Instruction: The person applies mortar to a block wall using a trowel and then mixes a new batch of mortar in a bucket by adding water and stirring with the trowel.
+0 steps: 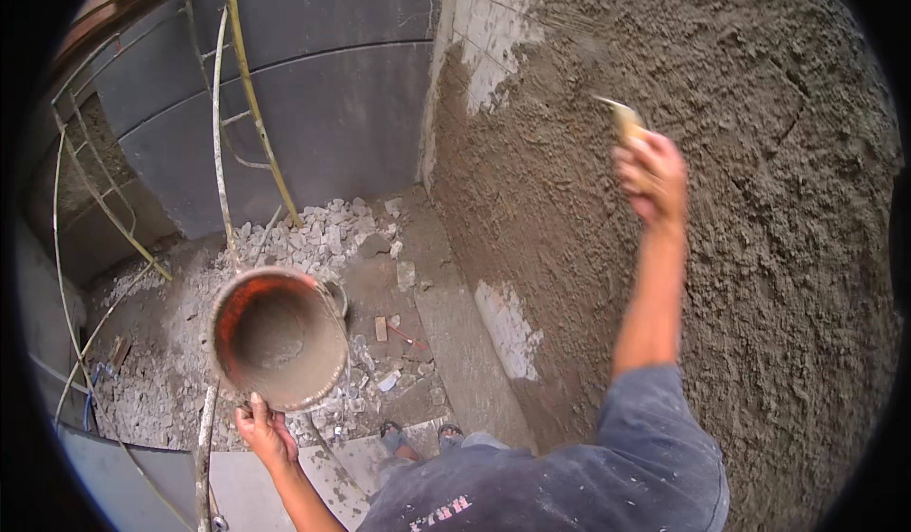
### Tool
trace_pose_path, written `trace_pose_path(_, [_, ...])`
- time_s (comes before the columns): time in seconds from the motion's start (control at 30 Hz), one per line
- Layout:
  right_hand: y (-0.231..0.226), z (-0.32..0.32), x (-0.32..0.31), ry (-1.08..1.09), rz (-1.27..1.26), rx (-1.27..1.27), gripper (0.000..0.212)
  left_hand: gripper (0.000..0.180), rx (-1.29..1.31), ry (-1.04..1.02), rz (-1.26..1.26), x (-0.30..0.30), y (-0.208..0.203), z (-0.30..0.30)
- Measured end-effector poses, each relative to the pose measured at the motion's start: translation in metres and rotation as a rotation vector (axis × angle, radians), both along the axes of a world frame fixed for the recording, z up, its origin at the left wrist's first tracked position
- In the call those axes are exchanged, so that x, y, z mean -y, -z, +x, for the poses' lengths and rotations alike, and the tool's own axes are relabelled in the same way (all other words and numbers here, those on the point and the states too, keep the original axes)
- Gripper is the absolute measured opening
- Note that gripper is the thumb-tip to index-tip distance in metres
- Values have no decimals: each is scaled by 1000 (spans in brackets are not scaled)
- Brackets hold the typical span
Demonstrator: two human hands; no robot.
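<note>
My right hand (652, 179) is raised in front of the plastered wall, closed round the pale handle of a trowel (622, 116). The trowel's blade is thin and blurred, close to the wall. Wet grey-brown mortar (759, 247) covers most of that wall in a rough coat. Lower left, my left hand (266, 431) pinches the near rim of a round bucket (232, 318), thumb up along the edge. The bucket is orange-red inside and smeared with mortar; grey mortar lies at its bottom.
Pale bare patches (508, 328) show on the wall. Metal scaffold frames (251, 95) stand at the left, before a dark grey wall (332, 105). Broken rubble (327, 233) covers the ground. My sandalled feet (450, 433) rest on a light plank (323, 470).
</note>
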State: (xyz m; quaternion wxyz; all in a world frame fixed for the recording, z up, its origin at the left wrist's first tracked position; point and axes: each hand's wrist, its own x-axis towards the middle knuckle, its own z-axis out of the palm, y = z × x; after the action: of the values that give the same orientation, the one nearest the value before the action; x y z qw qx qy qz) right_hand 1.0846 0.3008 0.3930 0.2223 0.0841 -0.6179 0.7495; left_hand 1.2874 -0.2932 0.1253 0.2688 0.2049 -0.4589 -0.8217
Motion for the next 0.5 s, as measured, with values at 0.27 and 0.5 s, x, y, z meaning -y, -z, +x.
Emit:
trace_pose_path(0.27, [59,222,-5,168,57,108,36,24,226,141,42,-1,61,-26])
trace_pose_path(0.5, [384,314,49,382,132,1058,15,18,599,454,75,-41,136,-118])
